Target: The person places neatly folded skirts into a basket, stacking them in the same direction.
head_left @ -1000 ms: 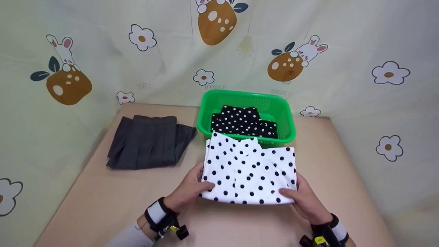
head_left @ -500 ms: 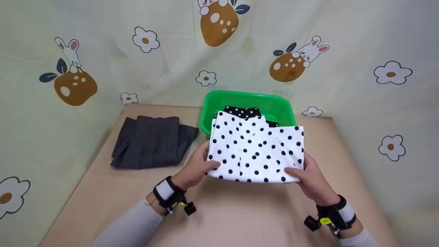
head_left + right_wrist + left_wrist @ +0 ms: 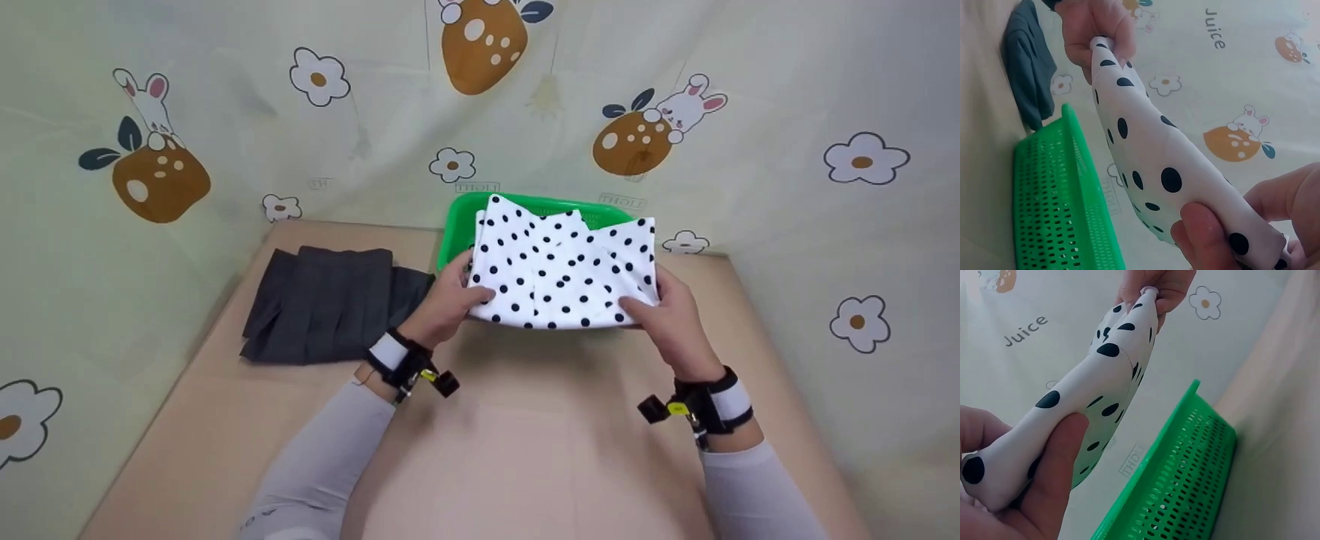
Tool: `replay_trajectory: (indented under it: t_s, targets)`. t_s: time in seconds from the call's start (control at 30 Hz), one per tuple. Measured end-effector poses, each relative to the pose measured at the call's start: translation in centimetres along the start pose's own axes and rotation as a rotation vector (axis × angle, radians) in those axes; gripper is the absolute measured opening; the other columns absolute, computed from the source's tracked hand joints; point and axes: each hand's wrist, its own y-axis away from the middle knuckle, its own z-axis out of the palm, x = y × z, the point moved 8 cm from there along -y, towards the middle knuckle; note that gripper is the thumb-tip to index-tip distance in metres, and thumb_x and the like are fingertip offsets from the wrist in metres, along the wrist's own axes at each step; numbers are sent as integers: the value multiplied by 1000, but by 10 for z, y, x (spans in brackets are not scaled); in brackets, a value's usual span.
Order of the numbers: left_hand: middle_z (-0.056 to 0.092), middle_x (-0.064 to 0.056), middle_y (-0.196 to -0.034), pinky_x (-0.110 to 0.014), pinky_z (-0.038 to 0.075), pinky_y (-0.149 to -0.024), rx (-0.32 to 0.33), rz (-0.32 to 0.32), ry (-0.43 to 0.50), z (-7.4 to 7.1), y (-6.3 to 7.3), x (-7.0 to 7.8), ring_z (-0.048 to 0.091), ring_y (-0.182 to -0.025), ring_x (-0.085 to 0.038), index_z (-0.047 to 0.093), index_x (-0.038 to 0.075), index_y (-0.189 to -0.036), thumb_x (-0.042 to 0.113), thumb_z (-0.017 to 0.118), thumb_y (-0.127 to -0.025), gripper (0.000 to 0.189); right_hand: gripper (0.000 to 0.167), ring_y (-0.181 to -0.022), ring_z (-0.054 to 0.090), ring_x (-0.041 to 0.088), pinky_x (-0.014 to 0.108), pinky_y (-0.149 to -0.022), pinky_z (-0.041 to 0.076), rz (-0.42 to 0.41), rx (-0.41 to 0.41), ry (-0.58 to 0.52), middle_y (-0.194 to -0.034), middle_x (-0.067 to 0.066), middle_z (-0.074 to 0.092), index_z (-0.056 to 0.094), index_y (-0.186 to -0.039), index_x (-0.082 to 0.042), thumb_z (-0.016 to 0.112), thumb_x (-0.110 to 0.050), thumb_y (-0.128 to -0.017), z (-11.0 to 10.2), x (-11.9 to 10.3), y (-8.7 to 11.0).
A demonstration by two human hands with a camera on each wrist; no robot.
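A folded white garment with black polka dots (image 3: 562, 270) spans the gap between both hands, held up in front of and over the green basket (image 3: 456, 234). My left hand (image 3: 448, 302) grips its left side, thumb on the near face and fingers behind. On the opposite side, my right hand (image 3: 679, 324) holds it the same way. The left wrist view shows the garment's folded lower edge (image 3: 1067, 399) pinched between thumb and fingers, above the level of the perforated basket wall (image 3: 1185, 472). Most of the basket's inside is hidden behind the cloth in the head view.
A folded dark grey pleated skirt (image 3: 322, 307) lies on the beige tabletop (image 3: 480, 450), left of the basket. Behind the table hangs a pale curtain (image 3: 390, 112) printed with rabbits, fruit and flowers.
Both hands have carried the white polka-dot garment forward, up over the basket. It now covers the black polka-dot garment seen inside earlier. The grey skirt has stayed put.
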Motion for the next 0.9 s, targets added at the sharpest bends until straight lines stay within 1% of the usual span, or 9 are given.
replay_trajectory:
  t_s: [0.07,0.2,0.3,0.43,0.5,0.6,0.7,0.8,0.9]
  targets:
    - [63,-25,-146,-36,62,-97,38,21,-42,-3,-12,6,69,-127,-34,40,4,-159,-12,62,-90,73,67,-109,73,18,33,-86,65,-2,24,-14,-145,23,59,39,-162,-5,63,-3,-100,-2,-3,-10]
    - [66,-23,-141,-38,63,-94,154,57,-162,-15,-30,16,70,-122,-34,49,5,-152,-13,64,-90,67,67,-110,72,20,32,-87,64,14,38,-56,-145,24,59,41,-161,-2,64,-1,-98,1,-2,-30]
    - [67,-21,-139,-39,64,-93,184,55,-207,-17,-40,19,71,-119,-33,51,7,-151,-12,64,-91,65,66,-111,71,24,31,-86,65,44,78,-43,-144,25,61,43,-159,-2,65,-1,-97,-1,1,-43]
    - [69,-19,-138,-38,63,-95,151,42,-285,-14,-53,16,73,-117,-30,51,9,-151,-9,68,-91,65,59,-110,70,30,35,-81,66,62,202,112,-138,25,67,55,-149,-3,71,-3,-92,-10,5,-56]
    - [71,-18,-136,-38,62,-94,156,44,-378,-14,-58,15,73,-114,-28,53,9,-149,-6,71,-91,63,55,-114,69,32,40,-86,65,59,256,225,-138,23,68,60,-144,-4,73,-5,-91,-12,7,-59]
    - [73,-15,-132,-39,61,-94,207,56,-567,-15,-62,14,73,-111,-27,58,10,-144,-1,75,-91,56,50,-120,67,34,49,-98,60,36,313,355,-137,22,69,64,-141,-5,74,-8,-92,-9,10,-64]
    - [75,-14,-124,-41,60,-93,273,86,-729,-11,-63,14,71,-109,-27,63,10,-135,5,78,-92,46,45,-121,65,35,53,-104,56,13,365,413,-133,21,70,66,-138,-5,72,-7,-93,-8,15,-67]
    - [75,-11,-116,-43,59,-92,334,118,-820,-8,-61,13,70,-106,-28,66,10,-125,10,80,-92,36,42,-117,64,35,53,-102,55,-13,404,442,-128,21,72,67,-135,-4,71,-6,-94,-8,20,-73]
    - [74,-9,-112,-43,58,-91,383,131,-873,-8,-60,11,69,-104,-26,67,10,-120,12,81,-92,31,38,-115,65,36,54,-101,55,-40,436,472,-125,21,73,68,-131,-3,72,-5,-93,-6,23,-77]
